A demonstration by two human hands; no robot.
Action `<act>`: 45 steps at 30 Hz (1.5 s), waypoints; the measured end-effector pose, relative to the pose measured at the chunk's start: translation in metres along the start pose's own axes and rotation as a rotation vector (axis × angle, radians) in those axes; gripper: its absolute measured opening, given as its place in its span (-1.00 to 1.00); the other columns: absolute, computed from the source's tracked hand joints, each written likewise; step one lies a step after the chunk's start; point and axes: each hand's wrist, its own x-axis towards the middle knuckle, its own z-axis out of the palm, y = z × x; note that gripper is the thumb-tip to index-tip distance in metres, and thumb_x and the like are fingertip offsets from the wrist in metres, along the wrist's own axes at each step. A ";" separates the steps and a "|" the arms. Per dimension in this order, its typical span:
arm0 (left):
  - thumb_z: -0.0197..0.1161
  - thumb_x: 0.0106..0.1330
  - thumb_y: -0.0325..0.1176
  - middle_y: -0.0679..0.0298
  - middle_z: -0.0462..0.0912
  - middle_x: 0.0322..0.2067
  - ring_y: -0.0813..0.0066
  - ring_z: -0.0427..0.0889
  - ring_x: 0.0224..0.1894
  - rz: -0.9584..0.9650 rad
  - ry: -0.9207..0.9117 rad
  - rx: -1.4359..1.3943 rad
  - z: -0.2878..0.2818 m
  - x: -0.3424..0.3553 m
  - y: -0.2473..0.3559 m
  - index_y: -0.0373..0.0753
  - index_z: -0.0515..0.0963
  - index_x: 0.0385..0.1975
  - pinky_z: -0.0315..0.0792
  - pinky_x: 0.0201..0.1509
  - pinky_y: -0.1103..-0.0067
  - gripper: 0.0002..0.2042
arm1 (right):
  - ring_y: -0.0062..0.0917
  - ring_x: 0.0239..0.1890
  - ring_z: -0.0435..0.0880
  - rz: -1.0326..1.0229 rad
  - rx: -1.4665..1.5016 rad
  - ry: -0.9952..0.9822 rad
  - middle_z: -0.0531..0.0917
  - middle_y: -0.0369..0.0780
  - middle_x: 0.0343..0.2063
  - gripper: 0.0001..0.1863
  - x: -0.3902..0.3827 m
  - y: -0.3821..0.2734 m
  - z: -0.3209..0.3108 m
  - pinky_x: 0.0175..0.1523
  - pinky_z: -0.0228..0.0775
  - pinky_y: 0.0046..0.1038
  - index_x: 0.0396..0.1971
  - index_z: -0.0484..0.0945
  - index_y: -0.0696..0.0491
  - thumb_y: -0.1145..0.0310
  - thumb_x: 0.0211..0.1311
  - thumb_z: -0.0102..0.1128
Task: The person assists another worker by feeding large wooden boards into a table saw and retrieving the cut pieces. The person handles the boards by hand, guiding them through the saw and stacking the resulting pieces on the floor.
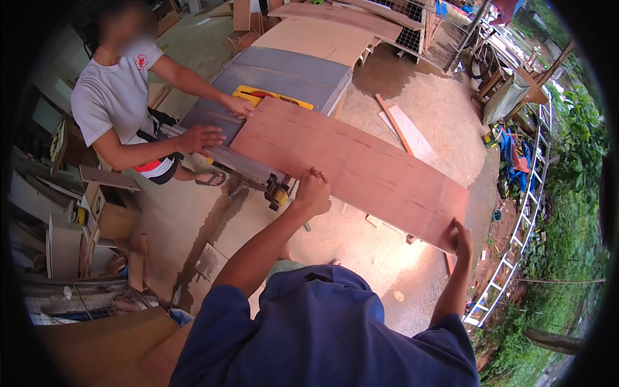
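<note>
A long reddish-brown plywood board (361, 161) stretches from the table saw (284, 61) out toward the right. My left hand (314, 192) is closed over the board's near edge, close to its middle. At the right end, my right hand (463, 237) grips the corner, with the fingers partly hidden. The board's left end rests on the saw top beside a yellow-framed insert (303, 102) with a red part in it. A co-worker's hand (240, 106) touches that left end; their other hand (201, 138) hovers by the saw's near edge, fingers spread.
The co-worker (122, 90) stands at the left of the saw. Larger sheets (309, 40) lie beyond it. Offcuts (412, 132) lie on the concrete floor past the board. A ladder (525, 219) lies along the right edge by plants. Wooden box pieces (113, 213) stand at the left.
</note>
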 end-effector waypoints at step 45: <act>0.00 0.17 0.54 0.52 0.52 0.14 0.56 0.52 0.07 -0.423 0.514 -2.997 -0.066 -0.059 0.100 0.05 0.38 0.24 0.47 0.03 0.50 -0.19 | -0.13 0.44 0.12 -0.701 0.850 0.703 0.15 -0.06 0.42 -0.09 -0.195 0.014 -0.148 0.49 -0.11 -0.04 0.46 0.02 0.06 -0.32 0.35 -0.15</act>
